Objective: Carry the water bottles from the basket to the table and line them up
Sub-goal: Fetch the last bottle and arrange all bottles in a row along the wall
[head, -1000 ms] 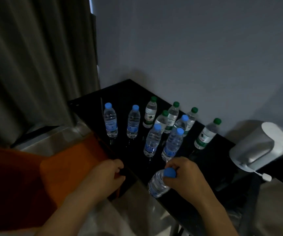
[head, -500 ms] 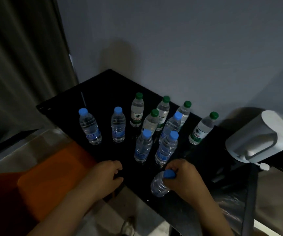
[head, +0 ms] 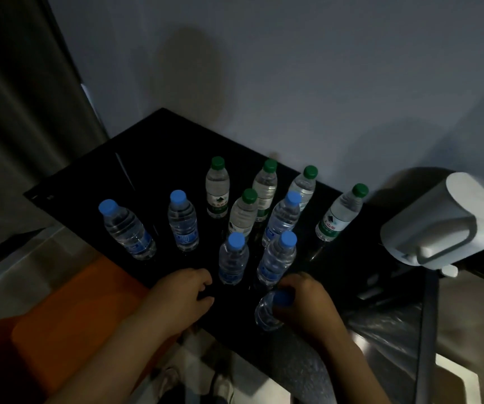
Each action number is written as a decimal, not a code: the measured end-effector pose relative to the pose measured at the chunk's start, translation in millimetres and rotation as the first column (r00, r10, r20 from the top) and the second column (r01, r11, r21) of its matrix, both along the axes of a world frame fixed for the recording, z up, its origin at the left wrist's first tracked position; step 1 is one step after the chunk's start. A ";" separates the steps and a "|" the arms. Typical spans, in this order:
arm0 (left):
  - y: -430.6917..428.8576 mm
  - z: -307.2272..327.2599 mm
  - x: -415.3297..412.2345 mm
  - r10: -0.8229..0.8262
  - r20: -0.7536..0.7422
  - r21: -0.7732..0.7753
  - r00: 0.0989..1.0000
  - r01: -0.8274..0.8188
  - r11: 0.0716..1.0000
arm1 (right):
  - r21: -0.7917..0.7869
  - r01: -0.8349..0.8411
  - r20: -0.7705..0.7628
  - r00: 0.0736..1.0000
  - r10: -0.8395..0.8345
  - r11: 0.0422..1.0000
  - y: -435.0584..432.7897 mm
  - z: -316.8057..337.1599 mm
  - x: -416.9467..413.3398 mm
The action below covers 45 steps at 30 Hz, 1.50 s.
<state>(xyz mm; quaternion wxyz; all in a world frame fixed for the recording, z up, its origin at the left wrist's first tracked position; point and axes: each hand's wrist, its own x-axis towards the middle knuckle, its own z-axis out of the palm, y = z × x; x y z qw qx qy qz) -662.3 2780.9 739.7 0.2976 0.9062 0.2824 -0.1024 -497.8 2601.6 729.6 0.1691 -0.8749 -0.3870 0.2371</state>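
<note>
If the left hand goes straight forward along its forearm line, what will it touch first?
Most likely the nearest upright blue-capped bottle, standing just beyond the knuckles of the left hand on the black table. Depth is unclear in this dim view, so this is a guess.

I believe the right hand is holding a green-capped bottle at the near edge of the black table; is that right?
Not quite: in the head view the right hand holds a blue-capped bottle, not a green-capped one, at the near edge of the black table.
</note>
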 end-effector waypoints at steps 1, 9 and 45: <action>2.2 0.5 2.0 -0.011 -0.001 0.000 1.000 0.011 1.000 | 0.003 0.013 0.008 1.000 -0.013 1.000 0.2 -0.3 -0.7; 15.4 2.4 11.9 -0.076 0.000 -0.023 0.997 0.076 0.997 | 0.041 0.089 0.031 0.995 -0.090 0.995 0.9 -4.9 -6.0; 56.3 63.8 13.7 -0.176 0.167 0.035 0.970 0.172 0.984 | 0.240 0.105 0.179 0.972 -0.150 0.965 41.9 67.2 -22.8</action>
